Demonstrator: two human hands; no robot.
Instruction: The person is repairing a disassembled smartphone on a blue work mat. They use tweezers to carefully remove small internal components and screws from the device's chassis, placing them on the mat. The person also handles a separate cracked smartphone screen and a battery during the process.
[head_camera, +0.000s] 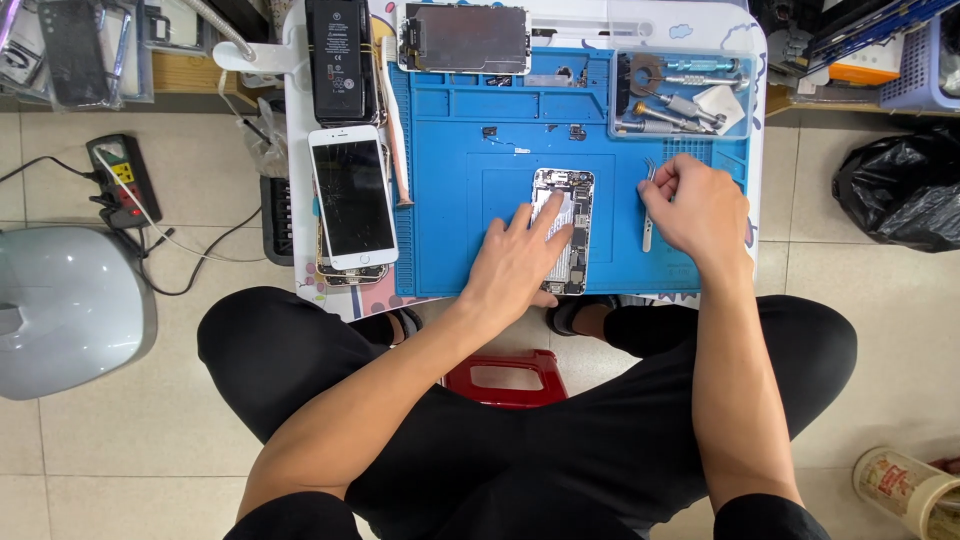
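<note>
Risk-wise, that opened phone (563, 228) sits mid-mat on the blue mat (450, 200), pinned flat by the left hand (515, 262), fingers spread over its bare insides. Right hand (697, 205) pinches the tweezers (648, 212) just beside it. One slip could probably scratch the board, or flick those loose bits (575, 130) off the desk (755, 150).

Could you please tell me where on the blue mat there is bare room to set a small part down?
The blue mat is bare between the white phone and the opened phone, above the left hand. Its right side is crowded: the clear tool tray, the right hand and tweezers.
</note>
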